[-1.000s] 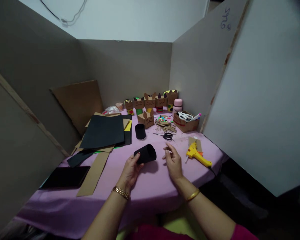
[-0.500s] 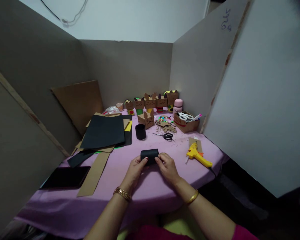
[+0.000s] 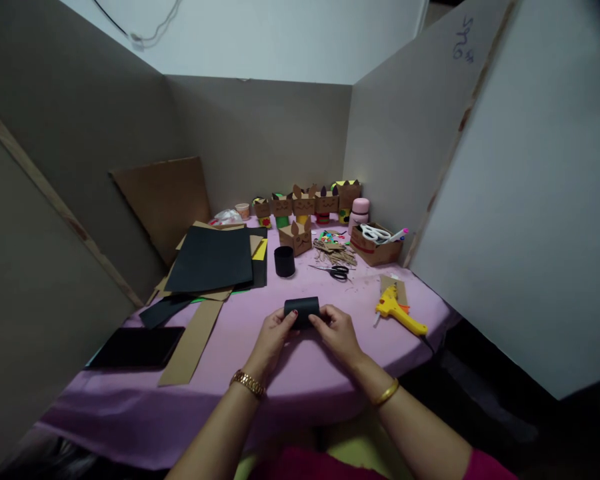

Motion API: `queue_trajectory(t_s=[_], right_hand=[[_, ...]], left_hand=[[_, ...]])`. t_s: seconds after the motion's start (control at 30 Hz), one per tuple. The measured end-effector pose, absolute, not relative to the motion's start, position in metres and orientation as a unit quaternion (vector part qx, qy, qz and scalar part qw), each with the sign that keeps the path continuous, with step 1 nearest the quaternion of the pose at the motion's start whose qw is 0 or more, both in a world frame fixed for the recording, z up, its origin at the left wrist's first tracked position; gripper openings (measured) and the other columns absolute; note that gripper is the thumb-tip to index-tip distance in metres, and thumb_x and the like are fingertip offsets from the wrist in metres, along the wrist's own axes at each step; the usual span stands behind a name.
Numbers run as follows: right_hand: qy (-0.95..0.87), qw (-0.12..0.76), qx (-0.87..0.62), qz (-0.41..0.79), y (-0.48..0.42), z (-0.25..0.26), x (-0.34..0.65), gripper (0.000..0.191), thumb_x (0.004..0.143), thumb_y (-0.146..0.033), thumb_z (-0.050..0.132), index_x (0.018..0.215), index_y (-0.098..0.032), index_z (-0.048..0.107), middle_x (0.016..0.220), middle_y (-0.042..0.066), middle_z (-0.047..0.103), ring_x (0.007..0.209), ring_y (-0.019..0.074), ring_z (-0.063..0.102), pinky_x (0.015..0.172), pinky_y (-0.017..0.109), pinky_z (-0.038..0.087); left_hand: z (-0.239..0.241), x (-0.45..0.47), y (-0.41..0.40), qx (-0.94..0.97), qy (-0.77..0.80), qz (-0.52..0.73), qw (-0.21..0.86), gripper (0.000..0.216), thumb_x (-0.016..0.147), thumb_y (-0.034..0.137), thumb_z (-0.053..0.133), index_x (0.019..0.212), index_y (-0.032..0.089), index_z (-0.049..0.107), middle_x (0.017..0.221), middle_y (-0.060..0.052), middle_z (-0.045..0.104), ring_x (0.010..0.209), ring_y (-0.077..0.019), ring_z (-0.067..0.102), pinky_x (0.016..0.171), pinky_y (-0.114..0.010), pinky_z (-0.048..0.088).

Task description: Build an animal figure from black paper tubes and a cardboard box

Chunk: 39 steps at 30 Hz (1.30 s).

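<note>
A black paper roll (image 3: 302, 310) lies on its side over the pink table cover (image 3: 300, 373), held from both ends. My left hand (image 3: 273, 340) grips its left end with curled fingers. On the roll's right end, my right hand (image 3: 337, 333) is closed with the fingertips pressing it. A gold watch is on my left wrist and a gold bangle on my right. A second black paper tube (image 3: 284, 261) stands upright further back.
Black sheets (image 3: 211, 259) and cardboard strips (image 3: 193, 341) lie at left, beside a dark flat tablet (image 3: 136, 347). Black scissors (image 3: 334, 271), a yellow glue gun (image 3: 397, 310), a small box of tools (image 3: 375, 243) and a row of cardboard figures (image 3: 305, 203) sit behind. Cardboard walls enclose the table.
My right hand came in from the side and closed on the roll's right end. The roll turned from slanted to level between both hands. The view shifted slightly.
</note>
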State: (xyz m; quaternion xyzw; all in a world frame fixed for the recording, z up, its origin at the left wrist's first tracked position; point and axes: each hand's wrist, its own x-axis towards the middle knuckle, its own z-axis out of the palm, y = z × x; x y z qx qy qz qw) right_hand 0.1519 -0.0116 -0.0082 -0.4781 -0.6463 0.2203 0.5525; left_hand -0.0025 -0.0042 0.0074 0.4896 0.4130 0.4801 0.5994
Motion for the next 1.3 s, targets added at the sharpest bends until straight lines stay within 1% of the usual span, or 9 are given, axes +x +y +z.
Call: queue_trajectory(t_s=[0.13, 0.33, 0.57, 0.73, 0.87, 0.97, 1.1, 1.2, 1.3], right_hand=[[-0.612, 0.573, -0.497, 0.223, -0.012, -0.005, 0.156, 0.023, 0.088, -0.033, 0.045, 0.077, -0.019, 0.059, 0.07, 0.002, 0.06, 0.068, 0.017, 0.056, 0.063, 0.027, 0.042], [-0.541, 0.602, -0.54, 0.231, -0.013, -0.002, 0.165, 0.032, 0.089, -0.04, 0.041, 0.065, -0.022, 0.049, 0.056, -0.004, 0.049, 0.049, 0.0131, 0.047, 0.046, 0.023, 0.034], [-0.483, 0.629, -0.543, 0.275, -0.007, -0.007, 0.167, 0.046, 0.089, -0.05, 0.04, 0.052, -0.023, 0.041, 0.043, -0.006, 0.041, 0.039, 0.0108, 0.039, 0.039, 0.023, 0.03], [-0.476, 0.634, -0.515, 0.326, 0.001, -0.013, 0.167, 0.034, 0.091, -0.043, 0.046, 0.072, -0.016, 0.057, 0.065, -0.001, 0.06, 0.053, 0.0108, 0.054, 0.048, 0.023, 0.044], [-0.48, 0.618, -0.518, 0.346, 0.003, -0.016, 0.167, 0.02, 0.09, -0.032, 0.055, 0.096, -0.014, 0.06, 0.086, 0.001, 0.064, 0.068, 0.0125, 0.061, 0.061, 0.029, 0.052], [-0.484, 0.604, -0.525, 0.354, 0.003, -0.018, 0.168, 0.019, 0.089, -0.03, 0.056, 0.098, -0.014, 0.06, 0.091, 0.002, 0.064, 0.072, 0.0136, 0.062, 0.063, 0.03, 0.053], [-0.493, 0.6, -0.517, 0.361, 0.0, -0.016, 0.169, 0.018, 0.089, -0.031, 0.057, 0.087, -0.014, 0.06, 0.078, -0.001, 0.062, 0.061, 0.0104, 0.059, 0.056, 0.026, 0.051], [-0.5, 0.605, -0.496, 0.371, -0.003, -0.012, 0.168, 0.026, 0.087, -0.036, 0.058, 0.072, -0.015, 0.058, 0.06, -0.006, 0.055, 0.05, 0.0085, 0.052, 0.05, 0.023, 0.045], [-0.511, 0.601, -0.46, 0.407, -0.005, -0.007, 0.165, 0.038, 0.086, -0.047, 0.052, 0.063, -0.017, 0.055, 0.05, -0.006, 0.053, 0.047, 0.0097, 0.051, 0.049, 0.023, 0.041]], left_hand=[[0.006, -0.003, -0.002, 0.476, 0.423, 0.507, 0.581, 0.023, 0.086, 0.03, 0.057, 0.103, 0.015, 0.06, 0.099, -0.005, 0.064, 0.081, -0.0155, 0.062, 0.068, -0.033, 0.052], [0.006, -0.004, -0.001, 0.468, 0.43, 0.519, 0.571, 0.022, 0.085, 0.03, 0.058, 0.101, 0.014, 0.06, 0.099, -0.005, 0.064, 0.082, -0.0157, 0.062, 0.068, -0.033, 0.052], [0.005, -0.006, 0.0, 0.472, 0.44, 0.531, 0.549, 0.024, 0.086, 0.032, 0.057, 0.103, 0.015, 0.06, 0.098, -0.004, 0.064, 0.08, -0.0153, 0.062, 0.068, -0.033, 0.052], [0.005, -0.004, -0.002, 0.511, 0.44, 0.521, 0.523, 0.025, 0.085, 0.034, 0.058, 0.101, 0.015, 0.062, 0.093, -0.003, 0.066, 0.077, -0.0151, 0.063, 0.07, -0.034, 0.051], [0.006, -0.002, -0.006, 0.555, 0.432, 0.512, 0.493, 0.025, 0.083, 0.032, 0.06, 0.101, 0.014, 0.063, 0.095, -0.004, 0.068, 0.083, -0.0169, 0.063, 0.078, -0.037, 0.049], [0.007, -0.002, -0.008, 0.58, 0.441, 0.511, 0.456, 0.025, 0.079, 0.032, 0.064, 0.097, 0.014, 0.066, 0.097, -0.006, 0.069, 0.091, -0.0194, 0.062, 0.083, -0.036, 0.046], [0.005, -0.002, -0.007, 0.583, 0.48, 0.532, 0.383, 0.033, 0.076, 0.033, 0.065, 0.105, 0.018, 0.063, 0.103, -0.008, 0.065, 0.096, -0.0215, 0.059, 0.086, -0.034, 0.045], [0.003, -0.004, -0.008, 0.562, 0.524, 0.564, 0.303, 0.052, 0.076, 0.036, 0.064, 0.123, 0.021, 0.047, 0.123, -0.012, 0.051, 0.11, -0.0249, 0.05, 0.094, -0.042, 0.04], [0.005, -0.004, -0.016, 0.559, 0.543, 0.586, 0.222, 0.062, 0.076, 0.036, 0.063, 0.131, 0.02, 0.038, 0.135, -0.015, 0.036, 0.125, -0.0297, 0.033, 0.103, -0.051, 0.027]])
